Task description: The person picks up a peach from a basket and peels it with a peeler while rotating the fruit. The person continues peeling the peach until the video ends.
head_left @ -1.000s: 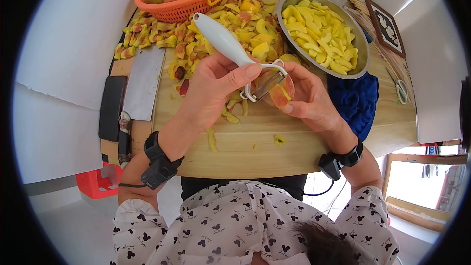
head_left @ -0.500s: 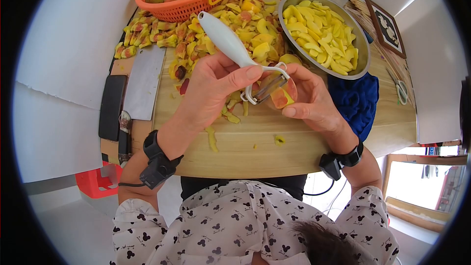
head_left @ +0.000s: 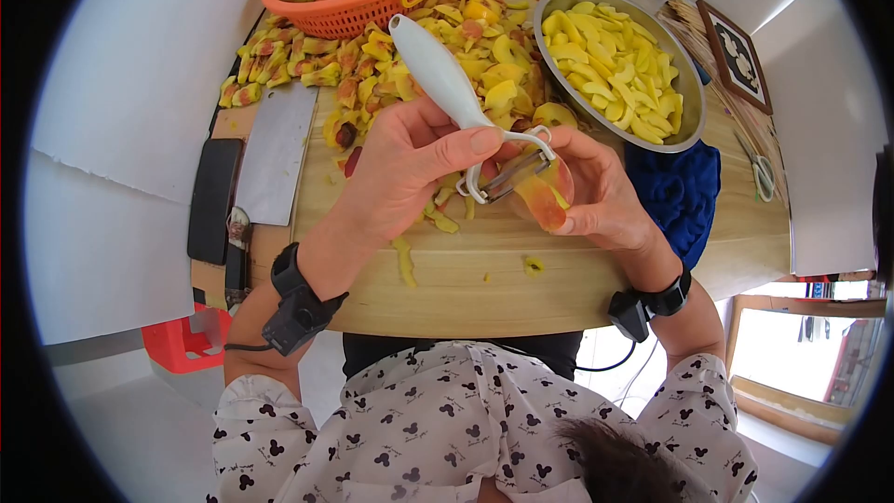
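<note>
My left hand [head_left: 400,163] is closed round the white handle of a peeler [head_left: 438,73], its thumb lying along the neck. The handle points up and away to the left, and the blade end faces my right hand [head_left: 605,191]. That hand's fingers are wrapped round a peach [head_left: 564,177], mostly hidden behind the peeler and fingers. At the blade hangs a strip of red and yellow peel [head_left: 540,202]. Just behind both hands spreads a heap of yellow peels and scraps [head_left: 503,74].
An orange basket [head_left: 345,17] of whole fruit stands at the back left. Yellow slices fill a metal bowl [head_left: 698,93] at the back right, beside a blue cloth [head_left: 675,191]. Scissors [head_left: 764,177] lie farther right; a cleaver [head_left: 277,154] and a black phone-like slab [head_left: 214,191] lie left.
The peel strip at the blade has grown longer and hangs lower. My right hand and the peach have shifted slightly right, and the peeler handle has moved a little right too.
</note>
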`<state>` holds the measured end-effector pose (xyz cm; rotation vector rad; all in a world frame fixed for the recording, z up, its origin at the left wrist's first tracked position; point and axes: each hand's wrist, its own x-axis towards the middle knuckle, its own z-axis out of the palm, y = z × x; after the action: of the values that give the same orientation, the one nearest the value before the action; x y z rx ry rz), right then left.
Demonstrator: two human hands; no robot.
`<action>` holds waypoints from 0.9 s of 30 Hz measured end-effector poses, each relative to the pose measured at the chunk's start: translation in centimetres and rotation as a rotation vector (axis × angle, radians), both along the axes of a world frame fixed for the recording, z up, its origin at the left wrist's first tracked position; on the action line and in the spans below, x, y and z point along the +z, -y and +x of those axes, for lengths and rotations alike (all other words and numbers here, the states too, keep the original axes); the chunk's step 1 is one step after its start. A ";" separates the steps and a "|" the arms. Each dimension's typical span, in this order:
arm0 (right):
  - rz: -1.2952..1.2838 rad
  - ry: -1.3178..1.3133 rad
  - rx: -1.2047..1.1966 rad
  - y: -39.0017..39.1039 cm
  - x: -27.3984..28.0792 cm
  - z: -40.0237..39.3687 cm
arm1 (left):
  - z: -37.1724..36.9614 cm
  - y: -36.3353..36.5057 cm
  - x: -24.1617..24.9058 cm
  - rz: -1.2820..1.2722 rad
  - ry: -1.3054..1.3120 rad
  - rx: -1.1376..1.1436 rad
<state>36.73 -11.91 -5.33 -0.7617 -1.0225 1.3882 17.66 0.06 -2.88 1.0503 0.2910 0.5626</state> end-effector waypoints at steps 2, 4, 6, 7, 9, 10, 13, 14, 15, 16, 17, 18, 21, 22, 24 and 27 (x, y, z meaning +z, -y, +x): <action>-0.023 -0.057 0.051 0.0 0.2 -0.2 | -0.1 0.0 -0.1 -0.012 0.011 -0.017; -0.015 -0.064 0.061 0.1 0.2 -0.2 | -0.1 -0.1 -0.1 -0.019 0.014 -0.024; -0.006 -0.071 0.072 0.0 0.2 -0.2 | -0.2 -0.2 -0.2 -0.025 0.017 -0.031; -0.004 -0.068 0.072 0.0 0.3 -0.2 | -0.2 -0.2 -0.1 -0.017 0.019 -0.036; -0.003 -0.065 0.073 0.0 0.3 -0.2 | -0.1 -0.2 -0.2 -0.009 0.021 -0.041; -0.005 -0.074 0.078 0.0 0.2 -0.2 | -0.1 -0.2 -0.2 -0.009 0.021 -0.035; 0.001 -0.087 0.085 0.0 0.2 -0.2 | -0.1 -0.1 -0.1 -0.021 0.027 -0.032; 0.010 -0.091 0.088 0.0 0.3 -0.3 | -0.1 -0.1 0.0 -0.033 0.032 -0.034; 0.011 -0.090 0.089 0.0 0.2 -0.3 | -0.2 -0.1 0.0 -0.032 0.033 -0.034; 0.000 -0.107 0.093 0.1 0.1 -0.3 | -0.2 -0.1 -0.2 -0.032 0.031 -0.042; -0.011 -0.124 0.098 0.1 0.1 -0.2 | -0.2 -0.2 -0.2 -0.032 0.030 -0.049; -0.012 -0.124 0.099 0.1 0.1 -0.2 | -0.2 -0.2 -0.2 -0.032 0.030 -0.049; -0.034 -0.116 0.114 0.1 0.2 0.0 | -0.2 -0.2 -0.3 -0.032 0.033 -0.051; -0.026 -0.110 0.122 0.1 0.3 -0.1 | -0.2 -0.2 -0.3 -0.028 0.032 -0.049; -0.019 -0.104 0.131 0.1 0.3 -0.1 | -0.2 -0.2 -0.2 -0.025 0.030 -0.046; -0.013 -0.092 0.127 0.1 0.2 0.0 | -0.2 -0.1 -0.2 -0.023 0.028 -0.048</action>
<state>36.74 -12.00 -5.16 -0.6454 -1.0046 1.5261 17.41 0.18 -3.09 1.0238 0.2471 0.5295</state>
